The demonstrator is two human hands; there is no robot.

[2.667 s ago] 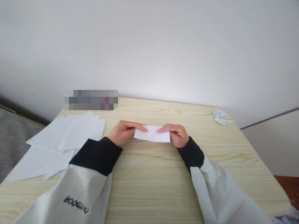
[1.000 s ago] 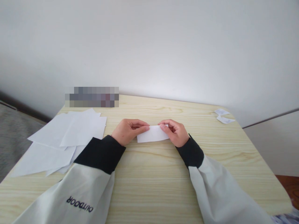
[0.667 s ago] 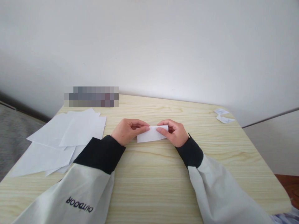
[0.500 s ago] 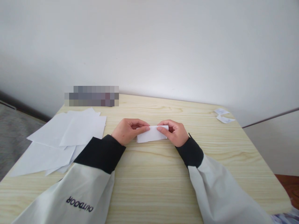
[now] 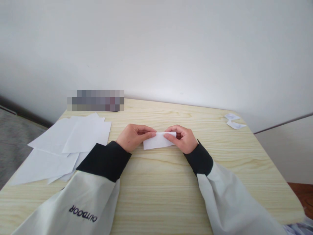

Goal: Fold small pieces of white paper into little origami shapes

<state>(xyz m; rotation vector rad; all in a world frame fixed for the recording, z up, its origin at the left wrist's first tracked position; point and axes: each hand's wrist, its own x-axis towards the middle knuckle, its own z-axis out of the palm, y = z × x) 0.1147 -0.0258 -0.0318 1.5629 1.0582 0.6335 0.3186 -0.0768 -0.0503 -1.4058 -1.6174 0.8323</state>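
A small white folded piece of paper (image 5: 158, 141) is held between my two hands, just above or on the wooden table (image 5: 161, 189); I cannot tell whether it touches the top. My left hand (image 5: 134, 137) pinches its upper left edge, thumb in front and fingers behind. At the upper right, my right hand (image 5: 182, 138) grips the same paper, also with the thumb on the near face. Both thumbs point inward along the top edge, a short gap apart. The fingers behind the paper are partly hidden.
Several loose white sheets (image 5: 85, 133) overlap on the left of the table. A blurred-out object (image 5: 96, 102) lies at the back left. Two small white paper pieces (image 5: 236, 125) sit near the back right corner. A pale wall (image 5: 156, 49) rises behind the table.
Very little differs. Both hands keep their pinch on the paper, and its lower edges look slightly closer together at the bottom corners.
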